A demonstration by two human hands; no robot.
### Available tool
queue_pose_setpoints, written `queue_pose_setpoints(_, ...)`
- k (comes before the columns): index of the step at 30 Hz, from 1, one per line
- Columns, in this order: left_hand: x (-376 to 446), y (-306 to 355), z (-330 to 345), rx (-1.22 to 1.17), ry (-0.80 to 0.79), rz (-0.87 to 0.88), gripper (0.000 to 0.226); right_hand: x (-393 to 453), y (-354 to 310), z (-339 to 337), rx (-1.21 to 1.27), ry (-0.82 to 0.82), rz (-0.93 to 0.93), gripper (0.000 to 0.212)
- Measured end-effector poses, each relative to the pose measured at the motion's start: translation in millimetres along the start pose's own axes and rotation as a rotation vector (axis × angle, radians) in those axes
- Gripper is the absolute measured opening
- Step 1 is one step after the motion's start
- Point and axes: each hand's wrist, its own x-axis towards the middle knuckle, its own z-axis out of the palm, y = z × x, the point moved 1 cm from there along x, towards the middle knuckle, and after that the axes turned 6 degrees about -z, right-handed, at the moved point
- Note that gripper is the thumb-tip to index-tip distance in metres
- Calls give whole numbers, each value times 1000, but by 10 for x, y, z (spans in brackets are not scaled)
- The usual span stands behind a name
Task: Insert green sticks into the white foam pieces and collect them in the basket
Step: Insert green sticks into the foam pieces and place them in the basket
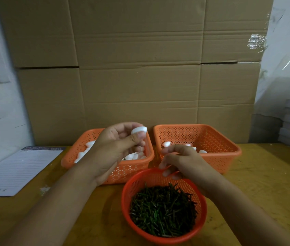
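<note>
Left hand: I see my left hand (117, 144) raised above the left square basket (131, 170), palm turned toward me, forearm slanting up from the lower left.
Left fingers: thumb and fingertips pinch one white foam piece (139, 130), held at the very tips.
Right hand: my right hand (181, 160) hangs over the far rim of the round basket (201, 221), wrist bent, fingers pointing left and down.
Right fingers: loosely curled and blurred; I cannot tell whether they grip anything.
Baskets: I count three, all orange, two square and one round.
Foam pieces: many lie below my left fingers in the left basket; about four show past my right fingers in the right square basket (226, 153).
Green sticks (163, 210): a heap too dense to count, in the round basket just under my right fingertips.
Lined pad (14, 173): one, well left of my left hand.
</note>
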Motion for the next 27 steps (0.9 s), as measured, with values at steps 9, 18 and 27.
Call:
queue_pose_setpoints(9, -3, -4, 8, -39, -22, -102, 40, -52, 121, 169, -917, -424, -232, 33)
queue_pose_setpoints(18, 7, -22, -19, -43, -37, -97, 28, -72, 97, 169, -926, -451, -233, 14)
queue_pose_setpoints(27, 8, -1, -22, -90, -73, -116, 25, -43, 70, 129, -721, -263, -287, 9)
